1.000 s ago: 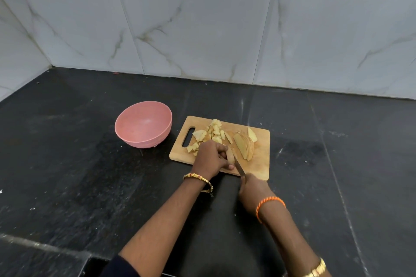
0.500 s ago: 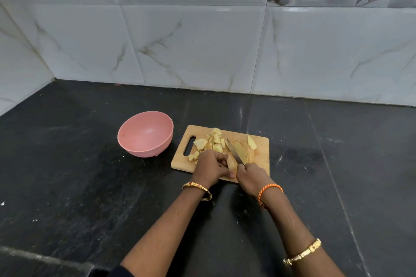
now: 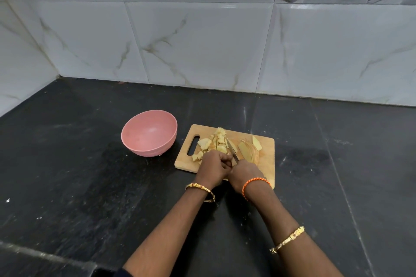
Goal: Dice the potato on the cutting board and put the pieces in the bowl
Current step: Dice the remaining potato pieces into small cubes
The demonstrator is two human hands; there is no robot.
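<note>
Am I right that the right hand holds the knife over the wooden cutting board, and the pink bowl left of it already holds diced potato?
Not quite. The head view shows the pink round bowl holds nothing; the diced potato pieces lie on the wooden cutting board. The rest stands: the right hand grips the knife over the board, and the bowl sits left of it.

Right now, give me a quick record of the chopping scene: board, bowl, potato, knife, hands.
board: wooden cutting board on black counter
bowl: pink bowl, left of board, no pieces inside
potato: diced pieces on board's left part; uncut slices to the right
knife: blade between the two
left hand: curled beside blade
right hand: grips knife handle
</note>
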